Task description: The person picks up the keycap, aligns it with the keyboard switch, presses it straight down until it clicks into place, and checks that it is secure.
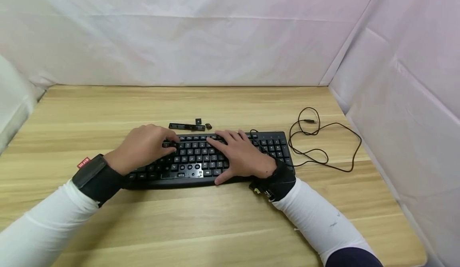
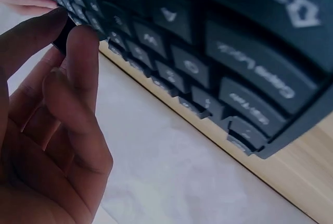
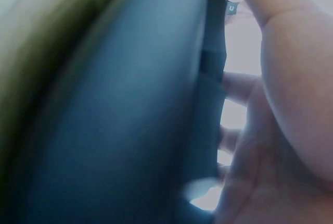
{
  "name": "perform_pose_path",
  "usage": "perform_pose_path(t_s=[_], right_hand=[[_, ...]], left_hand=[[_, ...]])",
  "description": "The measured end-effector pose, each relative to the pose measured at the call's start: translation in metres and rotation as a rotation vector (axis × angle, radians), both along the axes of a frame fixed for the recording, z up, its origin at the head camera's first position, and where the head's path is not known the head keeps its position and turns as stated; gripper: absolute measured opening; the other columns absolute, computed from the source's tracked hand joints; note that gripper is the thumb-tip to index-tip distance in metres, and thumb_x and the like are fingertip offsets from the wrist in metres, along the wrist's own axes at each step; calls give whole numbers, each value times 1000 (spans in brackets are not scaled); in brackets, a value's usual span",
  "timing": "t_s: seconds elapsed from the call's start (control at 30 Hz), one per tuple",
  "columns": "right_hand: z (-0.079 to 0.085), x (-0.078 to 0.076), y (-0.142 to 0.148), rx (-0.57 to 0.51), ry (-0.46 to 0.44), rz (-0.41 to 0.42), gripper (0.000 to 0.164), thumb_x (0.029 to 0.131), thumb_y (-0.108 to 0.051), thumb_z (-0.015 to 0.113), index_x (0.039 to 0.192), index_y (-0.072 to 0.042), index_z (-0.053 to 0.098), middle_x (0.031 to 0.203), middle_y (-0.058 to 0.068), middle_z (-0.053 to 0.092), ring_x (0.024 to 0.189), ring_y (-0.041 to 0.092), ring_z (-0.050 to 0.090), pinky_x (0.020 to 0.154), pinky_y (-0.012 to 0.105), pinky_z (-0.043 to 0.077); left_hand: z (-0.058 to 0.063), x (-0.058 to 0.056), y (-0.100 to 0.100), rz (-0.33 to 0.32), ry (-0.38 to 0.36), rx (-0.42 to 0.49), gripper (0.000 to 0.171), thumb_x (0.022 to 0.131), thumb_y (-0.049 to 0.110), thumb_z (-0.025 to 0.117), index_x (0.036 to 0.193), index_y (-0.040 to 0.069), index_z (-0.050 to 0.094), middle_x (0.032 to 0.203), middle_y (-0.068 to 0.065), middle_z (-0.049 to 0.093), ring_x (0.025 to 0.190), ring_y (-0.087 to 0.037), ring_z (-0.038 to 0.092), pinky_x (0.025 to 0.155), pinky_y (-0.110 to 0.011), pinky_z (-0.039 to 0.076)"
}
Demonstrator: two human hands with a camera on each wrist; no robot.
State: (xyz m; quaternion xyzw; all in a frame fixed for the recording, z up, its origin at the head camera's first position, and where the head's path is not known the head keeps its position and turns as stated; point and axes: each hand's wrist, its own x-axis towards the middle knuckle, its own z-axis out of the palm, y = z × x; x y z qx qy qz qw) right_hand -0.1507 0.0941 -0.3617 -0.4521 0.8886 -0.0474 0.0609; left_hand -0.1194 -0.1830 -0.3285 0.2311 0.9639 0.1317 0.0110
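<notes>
A black computer keyboard (image 1: 195, 182) lies on the wooden table. My left hand (image 1: 145, 145) is over its upper left part, palm sideways. In the left wrist view, the thumb and index finger pinch a small dark keycap (image 2: 63, 37) close over the keys. My right hand (image 1: 242, 155) lies spread across the keyboard right of its middle, thumb at the front edge and fingertips at the back row. A shiny strip without a space bar (image 1: 183, 174) shows in the bottom rows.
Behind the keyboard lie a long black bar (image 1: 181, 126), a square keycap (image 1: 198, 121) and another small black keycap (image 1: 208, 126). The black cable (image 1: 325, 164) loops on the table at the right. White cloth (image 1: 179, 51) stands behind and at both sides.
</notes>
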Motion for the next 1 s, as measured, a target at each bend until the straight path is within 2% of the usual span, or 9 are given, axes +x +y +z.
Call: perform_pose_path(t_s=[0.27, 0.4, 0.53, 0.73, 0.87, 1.0], right_hand=[[2, -2, 4, -11, 12, -25, 116, 59, -79, 62, 151, -20, 23, 152, 13, 23, 135, 29, 19, 107, 62, 19], [1, -1, 7, -10, 24, -28, 116, 59, -80, 61, 151, -20, 23, 152, 13, 23, 134, 29, 20, 107, 62, 21], [3, -2, 8, -12, 38, -25, 116, 59, -80, 61, 151, -20, 23, 152, 13, 24, 134, 29, 21, 107, 61, 21], [3, -2, 5, -10, 33, -21, 117, 58, -80, 61, 151, -20, 23, 152, 13, 24, 134, 29, 21, 106, 62, 22], [3, -2, 1, -12, 30, -14, 117, 58, -80, 61, 151, -21, 23, 151, 13, 25, 134, 28, 21, 106, 61, 22], [2, 0, 0, -13, 5, -3, 116, 59, -79, 62, 151, -20, 24, 151, 14, 25, 134, 29, 21, 106, 62, 22]], left_hand=[[-3, -3, -2, -28, 34, -19, 21, 74, 22, 79, 92, 13, 72, 90, -4, 69, 70, -14, 59, 57, -37, 53], [-1, -2, -1, -29, 7, -34, 28, 74, 24, 79, 98, 12, 72, 93, -5, 68, 72, -15, 59, 59, -37, 53], [6, 2, 0, -48, 14, -76, 38, 73, 26, 79, 107, 12, 71, 99, -7, 67, 67, -13, 58, 53, -34, 51], [12, 8, -1, -125, 49, -108, 38, 72, 10, 78, 109, 13, 70, 99, -8, 67, 60, -11, 56, 49, -32, 51], [15, 10, -2, -131, 29, -114, 33, 74, 3, 73, 106, 11, 71, 99, -8, 68, 68, -15, 60, 54, -36, 54], [13, 12, -1, -124, 14, -121, 29, 76, 4, 73, 104, 10, 72, 102, -9, 69, 76, -18, 63, 59, -39, 56]])
